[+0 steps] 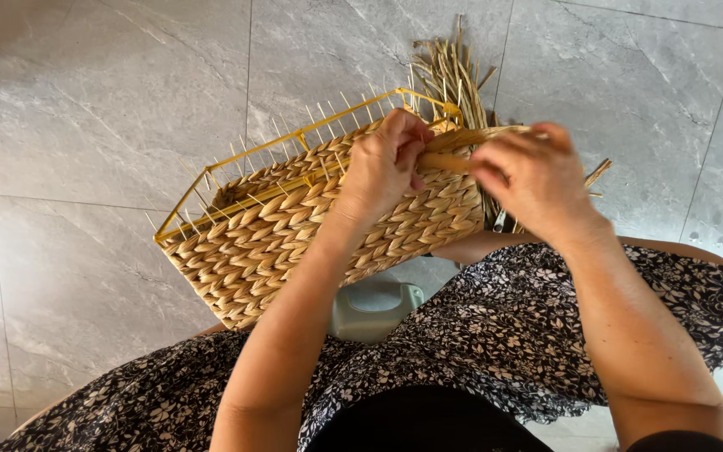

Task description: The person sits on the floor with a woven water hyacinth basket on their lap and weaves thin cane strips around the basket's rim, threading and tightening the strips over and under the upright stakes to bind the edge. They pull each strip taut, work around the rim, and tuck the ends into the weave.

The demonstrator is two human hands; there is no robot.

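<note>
A rectangular woven straw basket (269,238) on a yellow wire frame (236,163) rests tilted on my lap. My left hand (387,163) presses on the basket's upper edge near its right end, fingers pinching a straw strand (449,161). My right hand (537,180) grips the same strand just to the right of the left hand. Thin wire prongs stick up along the frame's rim.
A bundle of loose dried straw (453,75) lies on the grey tiled floor (85,125) behind the basket. A pale plastic stool or container (374,308) shows between my knees. My dark flowered dress (495,326) fills the lower view.
</note>
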